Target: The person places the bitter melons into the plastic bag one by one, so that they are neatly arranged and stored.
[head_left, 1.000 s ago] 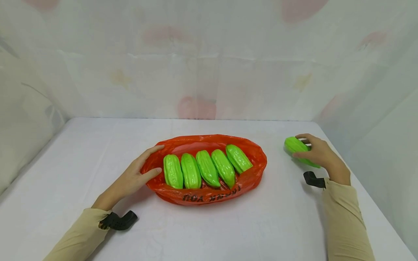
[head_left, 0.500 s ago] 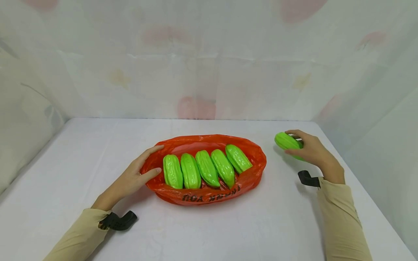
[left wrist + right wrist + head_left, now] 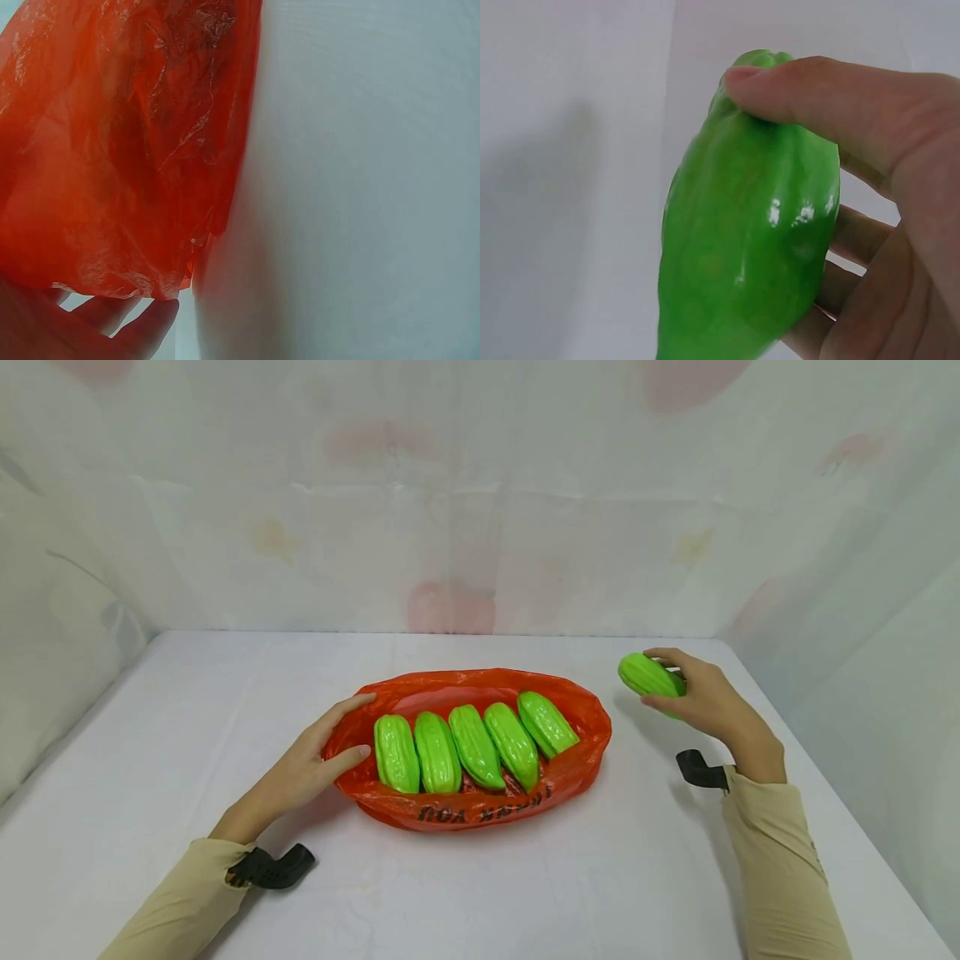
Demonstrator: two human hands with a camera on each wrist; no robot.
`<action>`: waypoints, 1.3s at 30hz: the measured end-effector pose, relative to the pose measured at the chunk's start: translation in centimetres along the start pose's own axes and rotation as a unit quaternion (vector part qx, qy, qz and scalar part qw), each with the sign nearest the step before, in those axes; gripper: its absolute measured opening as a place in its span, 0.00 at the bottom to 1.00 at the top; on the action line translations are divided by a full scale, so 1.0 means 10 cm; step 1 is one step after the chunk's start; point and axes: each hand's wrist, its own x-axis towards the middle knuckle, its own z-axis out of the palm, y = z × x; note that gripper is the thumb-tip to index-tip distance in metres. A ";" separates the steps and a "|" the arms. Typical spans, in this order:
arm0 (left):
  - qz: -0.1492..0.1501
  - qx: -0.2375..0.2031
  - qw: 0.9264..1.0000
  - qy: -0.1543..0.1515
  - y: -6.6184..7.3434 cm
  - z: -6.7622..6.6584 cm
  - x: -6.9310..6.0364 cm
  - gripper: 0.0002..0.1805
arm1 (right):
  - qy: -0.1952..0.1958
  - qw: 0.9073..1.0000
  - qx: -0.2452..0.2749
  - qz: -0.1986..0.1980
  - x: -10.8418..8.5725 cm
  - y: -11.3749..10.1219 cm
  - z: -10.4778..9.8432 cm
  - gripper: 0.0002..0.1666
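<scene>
A red plastic bag (image 3: 495,820) with black lettering on its front lies spread wide on the table. Several glossy green ridged gourds (image 3: 477,747) sit side by side in it. At the bag's left end, my left hand (image 3: 300,768) holds the edge, thumb and fingers spread around it; in the left wrist view its fingertips (image 3: 159,319) meet the bag's side. To the right of the bag, my right hand (image 3: 708,697) grips another green gourd (image 3: 647,675), raised off the table. The right wrist view shows the thumb (image 3: 780,94) across one end, the other fingers partly hidden behind it.
A white-covered table (image 3: 465,902) carries everything. Behind it hangs a pale curtain (image 3: 570,552) with faded prints, and similar cloth closes both sides. Black wrist mounts (image 3: 279,868) stick out below each hand.
My right hand has moved left and away from me, lifting the green gourd off the table's right side. The left hand and the bag have stayed almost still.
</scene>
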 end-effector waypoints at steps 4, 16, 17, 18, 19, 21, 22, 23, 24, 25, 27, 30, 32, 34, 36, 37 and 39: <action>0.005 -0.002 1.000 0.002 -0.01 0.00 0.00 0.33 | 0.004 1.000 -0.001 -0.007 0.00 -0.07 -0.01 0.38; 0.012 -0.004 1.000 0.001 -0.02 0.00 0.01 0.33 | 0.027 0.998 0.002 -0.057 -0.04 -0.28 -0.01 0.36; 0.012 -0.005 1.000 0.001 -0.01 0.00 0.01 0.33 | 0.033 0.997 0.001 -0.065 -0.04 -0.30 -0.01 0.36; 0.012 -0.005 1.000 0.001 -0.01 0.00 0.01 0.33 | 0.040 0.996 0.002 -0.074 -0.04 -0.33 -0.01 0.36; 0.011 -0.005 1.000 0.001 -0.01 0.00 0.01 0.33 | 0.047 0.995 0.001 -0.084 -0.05 -0.36 0.00 0.36; 0.010 -0.007 1.000 0.000 -0.01 0.00 0.00 0.33 | 0.061 0.993 -0.002 -0.101 -0.05 -0.42 0.01 0.36; 0.009 -0.007 1.000 0.000 -0.01 0.00 0.00 0.33 | 0.065 0.992 -0.002 -0.107 -0.06 -0.44 0.01 0.36; 0.007 -0.007 1.000 0.000 -0.01 0.00 0.00 0.33 | 0.068 0.992 -0.001 -0.109 -0.06 -0.47 0.01 0.36; 0.006 -0.008 1.000 0.000 -0.01 0.00 0.00 0.33 | 0.070 0.991 0.001 -0.110 -0.06 -0.50 0.02 0.36; 0.006 -0.008 1.000 -0.001 -0.01 0.00 0.00 0.33 | 0.072 0.991 0.001 -0.114 -0.07 -0.52 0.02 0.36; 0.005 -0.008 1.000 -0.001 -0.01 0.00 0.00 0.33 | 0.077 0.990 -0.002 -0.118 -0.07 -0.56 0.04 0.36; 0.005 -0.008 1.000 0.000 -0.01 0.00 0.00 0.33 | 0.093 0.985 -0.005 -0.142 -0.07 -0.60 0.08 0.36; 0.005 -0.008 1.000 0.000 -0.01 0.00 0.00 0.33 | 0.109 0.981 -0.009 -0.163 -0.06 -0.63 0.11 0.36; 0.004 -0.007 1.000 0.000 -0.01 0.00 0.00 0.33 | 0.121 0.976 -0.012 -0.183 -0.06 -0.67 0.14 0.37; 0.003 -0.008 1.000 0.000 -0.01 0.00 0.00 0.33 | 0.126 0.972 -0.015 -0.199 -0.06 -0.72 0.17 0.37; 0.003 -0.007 1.000 0.000 -0.01 0.00 0.00 0.33 | 0.126 0.970 -0.015 -0.205 -0.06 -0.74 0.18 0.37; 0.002 -0.007 1.000 -0.001 -0.01 0.00 0.00 0.33 | 0.124 0.968 -0.018 -0.217 -0.07 -0.79 0.20 0.37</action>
